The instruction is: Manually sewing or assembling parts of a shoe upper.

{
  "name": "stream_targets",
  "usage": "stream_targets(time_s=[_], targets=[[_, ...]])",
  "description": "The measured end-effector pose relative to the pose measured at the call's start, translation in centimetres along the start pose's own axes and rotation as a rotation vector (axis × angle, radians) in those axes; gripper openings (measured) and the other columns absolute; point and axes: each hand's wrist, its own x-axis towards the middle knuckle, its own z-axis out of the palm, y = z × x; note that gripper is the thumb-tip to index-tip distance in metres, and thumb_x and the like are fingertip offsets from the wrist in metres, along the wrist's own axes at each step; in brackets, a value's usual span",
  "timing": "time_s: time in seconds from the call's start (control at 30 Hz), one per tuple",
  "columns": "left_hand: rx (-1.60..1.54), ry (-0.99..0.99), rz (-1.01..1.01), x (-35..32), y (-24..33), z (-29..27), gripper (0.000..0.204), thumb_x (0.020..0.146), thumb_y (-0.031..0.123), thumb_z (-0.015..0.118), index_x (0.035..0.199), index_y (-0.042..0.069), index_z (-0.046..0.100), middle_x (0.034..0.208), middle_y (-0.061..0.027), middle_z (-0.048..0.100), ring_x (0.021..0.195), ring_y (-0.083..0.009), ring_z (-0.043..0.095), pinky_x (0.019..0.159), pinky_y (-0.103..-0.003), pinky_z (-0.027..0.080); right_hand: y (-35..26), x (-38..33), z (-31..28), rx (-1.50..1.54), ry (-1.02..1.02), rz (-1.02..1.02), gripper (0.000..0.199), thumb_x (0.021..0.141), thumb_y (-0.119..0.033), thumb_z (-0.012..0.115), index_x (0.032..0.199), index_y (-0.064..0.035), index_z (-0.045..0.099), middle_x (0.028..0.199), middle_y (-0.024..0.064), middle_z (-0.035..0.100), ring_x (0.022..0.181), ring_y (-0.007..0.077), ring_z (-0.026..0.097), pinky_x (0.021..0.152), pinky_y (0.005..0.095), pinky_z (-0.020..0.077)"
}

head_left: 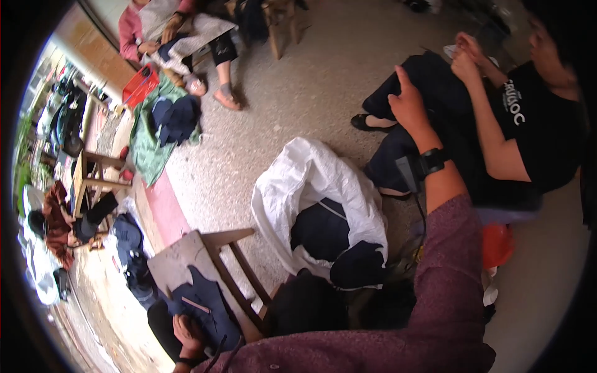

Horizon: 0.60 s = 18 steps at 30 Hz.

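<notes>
The dark navy cloth [217, 314] lay at the lower left of the frame, spread over the lower part of the wooden stool [175, 260] top. Its outline was irregular, with a pointed projection toward the upper edge; its surface was mostly flat. A thin pale-and-reddish strip [195, 304] lay across it, slanting from upper left to lower right. The strip's material could not be determined.

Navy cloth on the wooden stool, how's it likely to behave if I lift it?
Probably floppy: the navy cloth lies flat on the wooden stool and looks thin. Likely light too, since no thick folds or padding show. The slim pale strip on it might slide off if loose, though I can't tell whether it's attached.
</notes>
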Motion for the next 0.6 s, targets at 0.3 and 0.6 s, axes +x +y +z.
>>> stream_targets(time_s=[0.3, 0.6], targets=[[-0.237, -0.125, -0.216, 4.8, 1.9, -1.9, 0.018, 0.076, 0.004, 0.065, 0.09, 0.005, 0.054, 0.083, -0.0125, 0.053, 0.076, -0.0333, 0.055, 0.065, -0.042, 0.046, -17.2, -20.8, 1.1, 0.415, -0.583, -0.173, 0.029, 0.081, -0.001, 0.063, 0.11, -0.0008, 0.062, 0.06, 0.0091, 0.052, 0.053, 0.0143, 0.048, 0.053, 0.0311, 0.0408], [-0.342, 0.065, -0.222, 1.9, 0.7, -1.9, 0.01, 0.081, 0.006, 0.063, 0.089, 0.007, 0.057, 0.08, -0.0099, 0.055, 0.075, -0.0307, 0.056, 0.064, -0.04, 0.048, -33.2, -36.1, 2.1, 0.676, -0.74, -0.336, 0.019, 0.079, 0.005, 0.062, 0.098, 0.0006, 0.063, 0.07, 0.0042, 0.055, 0.063, 0.011, 0.051, 0.058, 0.025, 0.0425]])
